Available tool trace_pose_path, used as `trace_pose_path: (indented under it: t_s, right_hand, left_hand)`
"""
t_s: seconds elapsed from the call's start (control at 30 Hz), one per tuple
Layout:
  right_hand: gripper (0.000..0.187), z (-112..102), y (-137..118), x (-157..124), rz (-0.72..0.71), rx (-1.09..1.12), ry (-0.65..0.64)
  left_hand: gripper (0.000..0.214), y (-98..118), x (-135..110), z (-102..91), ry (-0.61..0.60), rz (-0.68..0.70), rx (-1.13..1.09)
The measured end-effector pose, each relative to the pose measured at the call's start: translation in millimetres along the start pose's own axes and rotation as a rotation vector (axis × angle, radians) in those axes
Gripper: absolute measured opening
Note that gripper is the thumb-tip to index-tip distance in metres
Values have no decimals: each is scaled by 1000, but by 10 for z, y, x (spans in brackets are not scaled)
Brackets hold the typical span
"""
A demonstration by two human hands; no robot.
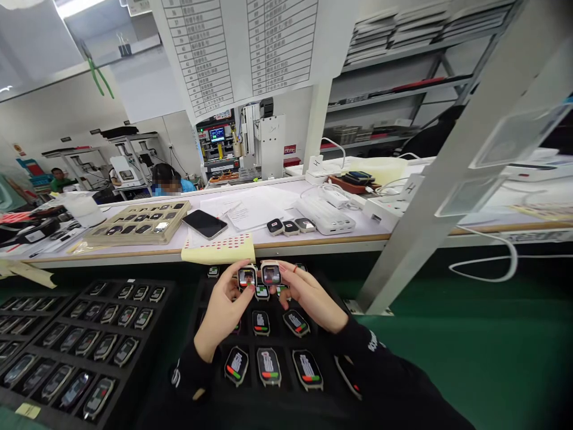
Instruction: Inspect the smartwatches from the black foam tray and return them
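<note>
The left hand (221,316) and right hand (308,298) are each holding up a lit smartwatch (246,277) over a black tray (273,334) below the long white workbench (268,239).

Black long sleeves (380,364) with white cuff markings.

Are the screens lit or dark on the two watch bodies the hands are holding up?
Lit. The watch in the left hand at and the one in the right hand at both show a bright picture onscreen.

White workbench (340,242), metal shelving (403,95), green floor (470,346), hanging charts (242,48)
</note>
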State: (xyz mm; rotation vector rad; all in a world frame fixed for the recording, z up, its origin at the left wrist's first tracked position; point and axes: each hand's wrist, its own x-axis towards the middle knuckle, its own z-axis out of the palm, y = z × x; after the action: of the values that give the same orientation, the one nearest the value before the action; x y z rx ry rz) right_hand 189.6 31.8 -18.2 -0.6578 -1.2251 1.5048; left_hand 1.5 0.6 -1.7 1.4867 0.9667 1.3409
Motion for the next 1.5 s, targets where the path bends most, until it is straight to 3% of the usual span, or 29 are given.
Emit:
trace_pose_path:
  t_s: [0.5, 0.77, 0.9, 1.07, 1.17, 1.23, 1.33, 1.43, 1.5]
  right_hand:
    - [50, 6, -58, -3, -16, 27, 18]
    - [48, 59, -361, 39, -92, 4, 20]
    - [52, 2, -435, -37, -59, -97, -28]
    - [74, -180, -234, -174, 75, -339, -190]
    - [56, -259, -14, -286, 113, -537, -278]
    - [44, -276, 94, -362, 76, -687, -282]
    - [44, -244, 95, -437, -38, -861, -236]
    - [46, -125, -116, -453, -159, -933, -170]
    - [37, -1, -302, -455, -321, -940, -90]
  left_hand:
    - [48, 13, 4, 18, 48, -2, 31]
    - [57, 175, 91, 10, 42, 53, 55]
    - [59, 258, 28, -8, 18, 74, 41]
    - [62, 282, -135, -76, -45, 36, 5]
    - [64, 300, -198, -89, -84, 9, -67]
    - [66, 311, -215, -83, -101, -14, -104]
    - [71, 319, -221, -72, -122, -62, -120]
    - [79, 325, -227, -80, -118, -107, -92]
    - [82, 331, -235, -86, -112, -130, -70]
